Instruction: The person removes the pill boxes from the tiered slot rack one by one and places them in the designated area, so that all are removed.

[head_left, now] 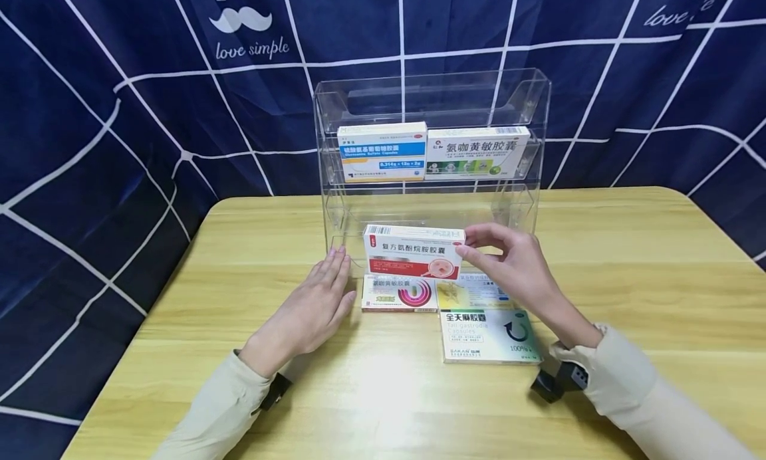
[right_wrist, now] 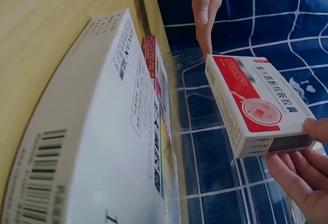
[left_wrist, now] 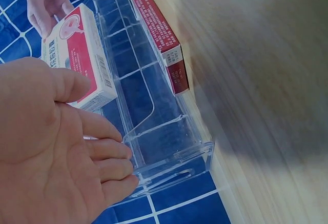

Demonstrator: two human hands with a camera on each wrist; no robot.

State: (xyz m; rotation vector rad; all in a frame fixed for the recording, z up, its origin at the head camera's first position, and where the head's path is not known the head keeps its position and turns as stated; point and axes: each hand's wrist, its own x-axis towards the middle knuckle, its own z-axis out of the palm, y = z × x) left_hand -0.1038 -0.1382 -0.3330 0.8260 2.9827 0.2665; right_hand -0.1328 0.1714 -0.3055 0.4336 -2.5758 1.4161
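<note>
My right hand pinches a red-and-white medicine box by its right end, thumb in front and fingers behind. The box is held up in front of the lower tier of a clear acrylic rack, its printed face toward me. In the right wrist view the same box shows its end and side panels. My left hand is beside the rack's lower left corner with its fingers extended. From the left wrist, the left palm faces the rack and holds nothing.
On the rack's upper tier stand a blue-and-white box and a green-and-white box. On the wooden table before the rack lie a pink-ringed box, a yellow-and-white box and a green-topped box.
</note>
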